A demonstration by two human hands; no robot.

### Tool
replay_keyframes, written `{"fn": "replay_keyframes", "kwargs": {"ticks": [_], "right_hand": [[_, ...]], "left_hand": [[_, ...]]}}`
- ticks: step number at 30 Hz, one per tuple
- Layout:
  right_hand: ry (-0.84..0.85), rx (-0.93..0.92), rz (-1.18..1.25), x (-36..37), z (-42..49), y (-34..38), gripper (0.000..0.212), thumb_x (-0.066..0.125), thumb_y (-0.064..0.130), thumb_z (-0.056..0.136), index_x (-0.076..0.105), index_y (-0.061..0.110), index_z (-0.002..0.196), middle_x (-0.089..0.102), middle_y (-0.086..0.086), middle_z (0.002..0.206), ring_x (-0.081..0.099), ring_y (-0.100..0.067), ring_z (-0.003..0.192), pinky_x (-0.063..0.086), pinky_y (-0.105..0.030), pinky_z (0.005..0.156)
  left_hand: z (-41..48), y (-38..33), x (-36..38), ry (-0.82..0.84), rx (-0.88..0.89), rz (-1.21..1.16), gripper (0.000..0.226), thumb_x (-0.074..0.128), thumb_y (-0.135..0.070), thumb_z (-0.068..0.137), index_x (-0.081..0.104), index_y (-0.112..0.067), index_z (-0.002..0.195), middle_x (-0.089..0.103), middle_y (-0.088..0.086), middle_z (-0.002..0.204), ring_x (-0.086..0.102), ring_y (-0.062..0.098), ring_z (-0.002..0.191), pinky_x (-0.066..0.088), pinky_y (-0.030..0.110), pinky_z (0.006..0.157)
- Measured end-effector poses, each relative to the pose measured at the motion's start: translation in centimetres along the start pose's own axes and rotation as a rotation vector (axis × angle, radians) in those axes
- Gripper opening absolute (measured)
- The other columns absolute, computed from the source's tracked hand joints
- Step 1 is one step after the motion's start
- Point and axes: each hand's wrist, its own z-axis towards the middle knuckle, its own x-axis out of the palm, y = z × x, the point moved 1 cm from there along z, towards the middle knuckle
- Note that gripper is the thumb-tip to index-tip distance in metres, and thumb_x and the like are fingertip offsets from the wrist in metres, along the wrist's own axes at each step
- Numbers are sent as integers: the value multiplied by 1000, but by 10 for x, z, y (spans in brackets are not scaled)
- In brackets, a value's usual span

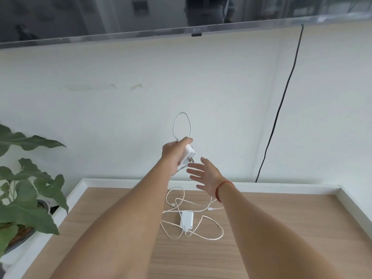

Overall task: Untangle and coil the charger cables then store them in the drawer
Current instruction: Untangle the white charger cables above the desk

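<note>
My left hand grips a white charger plug held up above the cabinet top, prongs pointing right. A loop of its white cable arches up from that hand, and more cable hangs below it. My right hand is spread, fingers straight, just right of the plug and holding nothing. On the wooden cabinet top lies a second white charger amid a loose tangle of white cables. No drawer is in view.
A raised white rim borders the cabinet top. A leafy potted plant stands at the left. A television hangs on the wall above, and a black cord runs down the wall at the right.
</note>
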Motion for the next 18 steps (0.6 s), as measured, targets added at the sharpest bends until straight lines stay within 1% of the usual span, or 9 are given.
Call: {"fn": "replay_keyframes", "kwargs": {"ticks": [2,3,5,7,9,12,15,16,18], "right_hand": [[-26,-12,-83,5,2,-6,35,39,35,97,67,22,112,66,2,116,55,-19,116,33,-40,104],[-74,-58,-141,7,2,-6,29,48,28,95,65,20,117,64,0,113,56,-20,113,37,-36,96],[-190,-202,-225,8,4,-3,34,61,15,89,59,16,123,59,-5,111,57,-21,103,41,-27,80],[-236,-333,-271,9,6,3,46,69,15,86,55,16,129,52,-3,117,55,-19,106,40,-26,82],[-242,-416,-295,13,7,12,44,73,20,83,58,16,125,50,-1,116,55,-21,110,42,-27,85],[-240,-403,-145,19,8,22,19,66,21,89,62,12,105,62,-4,106,60,-19,98,50,-33,85],[-189,-341,68,20,7,25,14,54,21,96,57,11,106,66,-4,103,63,-19,92,52,-37,86],[-198,-334,110,18,9,25,16,50,21,98,55,11,109,66,-5,103,64,-20,91,52,-36,83],[-254,-320,175,11,11,27,19,40,21,102,50,9,113,66,-7,104,64,-22,90,52,-36,81]], "left_hand": [[-2,-13,1,9,19,-43,24,74,-30,71,67,-9,79,65,9,72,58,25,62,45,29,63],[-3,-18,1,15,25,-62,20,73,-28,72,66,-9,73,65,9,69,57,25,60,44,31,66],[-7,-26,0,45,29,-94,18,70,-24,76,64,-10,66,64,6,62,56,25,56,43,31,66],[-10,-29,-1,79,19,-127,16,69,-21,78,63,-10,68,63,5,61,56,24,56,43,28,62],[-14,-30,-4,92,15,-157,14,68,-19,79,62,-10,71,63,5,61,56,23,56,42,27,58],[-17,-29,-7,79,23,-152,14,69,-20,78,62,-10,71,63,6,62,56,25,59,44,31,64],[-19,-30,-13,3,58,-71,16,70,-26,75,63,-12,72,63,4,63,57,24,63,44,31,70],[-18,-30,-16,-42,76,-39,18,70,-26,76,61,-11,72,62,3,62,56,22,60,43,26,66],[-16,-23,-26,-134,135,43,21,70,-24,75,57,-9,69,55,5,55,54,21,50,39,19,51]]}}
